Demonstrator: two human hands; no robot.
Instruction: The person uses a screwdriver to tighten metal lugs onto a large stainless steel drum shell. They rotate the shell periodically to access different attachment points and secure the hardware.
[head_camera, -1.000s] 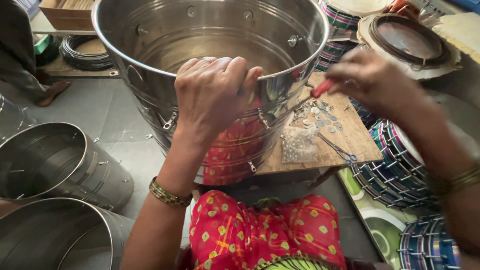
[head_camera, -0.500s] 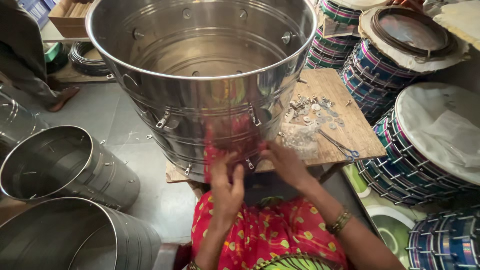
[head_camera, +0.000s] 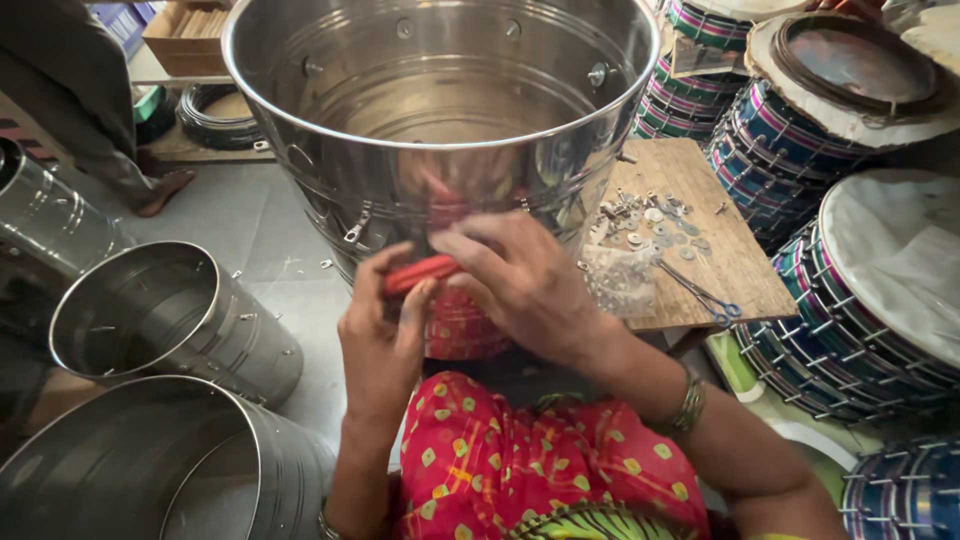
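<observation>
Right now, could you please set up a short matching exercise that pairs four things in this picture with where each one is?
Things:
1. red-handled tool
2. scissors
3. washers
4. large steel drum shell

Places:
A. strewn on the wooden board
B. near the board's front edge
C. between the left hand and right hand
D. upright right behind both hands

Pairs: 1-C, 2-B, 3-A, 4-D
</observation>
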